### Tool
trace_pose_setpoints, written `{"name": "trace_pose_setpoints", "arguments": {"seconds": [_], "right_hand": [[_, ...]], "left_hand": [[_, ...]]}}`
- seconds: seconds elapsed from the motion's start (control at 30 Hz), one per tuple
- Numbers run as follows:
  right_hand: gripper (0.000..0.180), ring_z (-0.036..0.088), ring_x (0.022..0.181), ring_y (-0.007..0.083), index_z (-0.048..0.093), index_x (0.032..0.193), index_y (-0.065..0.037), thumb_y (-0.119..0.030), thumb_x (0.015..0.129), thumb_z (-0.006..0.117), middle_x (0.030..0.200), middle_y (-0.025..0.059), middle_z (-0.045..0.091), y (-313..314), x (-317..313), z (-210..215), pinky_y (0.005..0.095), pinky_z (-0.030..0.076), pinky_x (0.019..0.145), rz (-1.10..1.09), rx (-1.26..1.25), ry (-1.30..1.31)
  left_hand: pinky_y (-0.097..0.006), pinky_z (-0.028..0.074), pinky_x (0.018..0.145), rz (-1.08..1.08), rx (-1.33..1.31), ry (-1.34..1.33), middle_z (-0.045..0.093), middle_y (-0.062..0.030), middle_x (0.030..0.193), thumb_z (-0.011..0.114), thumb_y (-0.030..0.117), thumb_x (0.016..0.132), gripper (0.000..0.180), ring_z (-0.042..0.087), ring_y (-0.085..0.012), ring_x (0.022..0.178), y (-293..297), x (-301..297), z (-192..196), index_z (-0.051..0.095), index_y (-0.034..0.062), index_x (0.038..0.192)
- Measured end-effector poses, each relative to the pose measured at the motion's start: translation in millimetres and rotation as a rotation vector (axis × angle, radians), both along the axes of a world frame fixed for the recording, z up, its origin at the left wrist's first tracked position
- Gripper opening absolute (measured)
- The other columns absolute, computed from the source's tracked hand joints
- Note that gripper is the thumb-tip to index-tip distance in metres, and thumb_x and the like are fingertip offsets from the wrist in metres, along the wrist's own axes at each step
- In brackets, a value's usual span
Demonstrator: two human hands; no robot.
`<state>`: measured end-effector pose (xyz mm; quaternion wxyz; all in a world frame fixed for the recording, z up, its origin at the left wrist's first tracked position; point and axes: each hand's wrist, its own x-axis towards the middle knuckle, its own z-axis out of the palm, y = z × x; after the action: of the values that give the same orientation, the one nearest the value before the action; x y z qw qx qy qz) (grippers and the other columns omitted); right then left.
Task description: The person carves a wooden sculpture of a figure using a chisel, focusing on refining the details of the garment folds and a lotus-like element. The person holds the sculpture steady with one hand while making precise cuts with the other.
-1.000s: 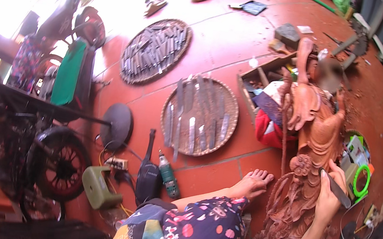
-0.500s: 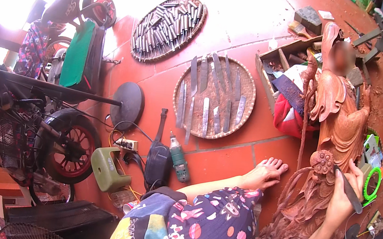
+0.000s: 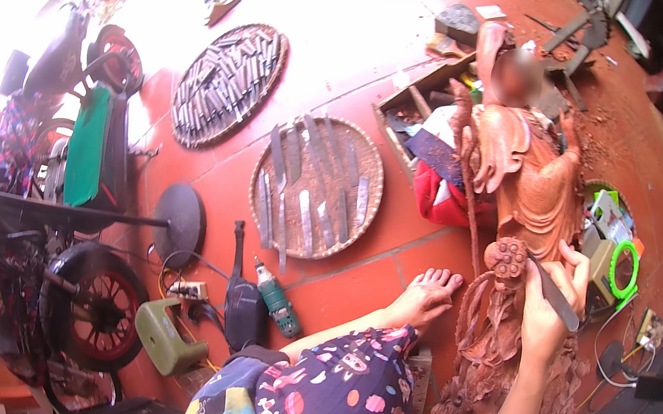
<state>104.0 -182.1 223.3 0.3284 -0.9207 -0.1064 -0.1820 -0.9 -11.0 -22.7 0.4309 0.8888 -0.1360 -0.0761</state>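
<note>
My right hand (image 3: 549, 312) is closed around a slim, flat, dark carving tool (image 3: 559, 304). One end of the tool is by the round carved lotus pod (image 3: 506, 257), close to its right side; whether they touch I cannot tell. The pod belongs to a tall reddish-brown wooden statue (image 3: 533, 207) of a robed figure, which lies along the floor away from me. A long carved stem (image 3: 469, 202) runs beside it. My left hand does not show.
A woven tray (image 3: 360, 246) holds several flat blades. Behind it, another tray (image 3: 277, 83) is full of handled tools. A green power drill (image 3: 279, 302) lies near my bare foot (image 3: 425, 298). A motorbike (image 3: 98, 305) stands left; an open wooden box (image 3: 398, 135) is beside the statue.
The whole view has shifted, so the floor things and statue appear further left. My right hand still grips the tool beside the lotus pod.
</note>
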Motion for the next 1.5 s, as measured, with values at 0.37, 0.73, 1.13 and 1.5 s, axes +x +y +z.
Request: {"name": "trace_pose_setpoints", "arguments": {"seconds": [0.37,0.73,1.13,1.5], "right_hand": [[0.012,0.071,0.089,0.0306,0.062,0.078,0.006,0.003,0.084,0.072,0.108,0.021,0.07,-19.6,0.5,1.5,0.0407,0.054,0.082,0.036,0.232,0.098],[0.012,0.072,0.085,0.0132,0.069,0.106,0.006,0.007,0.094,0.068,0.097,0.0094,0.073,-56.0,-23.0,26.8,0.0239,0.058,0.077,0.143,0.918,0.394],[0.008,0.066,0.119,0.0347,0.071,0.09,0.004,-0.002,0.086,0.074,0.127,0.0222,0.063,-35.0,-13.7,9.6,0.0437,0.048,0.107,0.082,0.209,0.109],[0.01,0.065,0.12,0.035,0.072,0.081,0.003,0.001,0.074,0.08,0.123,0.024,0.064,-14.0,-0.9,-7.3,0.043,0.048,0.109,0.096,0.196,0.084]], "left_hand": [[-0.062,0.031,0.113,-0.008,-0.101,0.095,0.051,-0.0264,0.146,0.066,0.029,0.096,0.03,0.044,-0.0486,0.138,9.0,1.7,7.5,0.068,0.0093,0.118],[-0.05,0.047,0.095,0.093,-0.204,0.117,0.069,-0.0207,0.098,0.07,0.021,0.092,0.017,0.065,-0.0439,0.098,8.3,1.2,14.9,0.071,0.005,0.099],[-0.051,0.045,0.093,0.072,-0.124,0.137,0.061,-0.0193,0.091,0.067,0.006,0.085,0.013,0.06,-0.044,0.096,13.1,-1.3,0.0,0.056,0.0011,0.083],[-0.049,0.046,0.092,0.096,-0.21,0.094,0.061,-0.0184,0.087,0.067,0.002,0.083,0.01,0.061,-0.0419,0.092,9.5,0.0,-3.6,0.057,0.0005,0.083]]}}
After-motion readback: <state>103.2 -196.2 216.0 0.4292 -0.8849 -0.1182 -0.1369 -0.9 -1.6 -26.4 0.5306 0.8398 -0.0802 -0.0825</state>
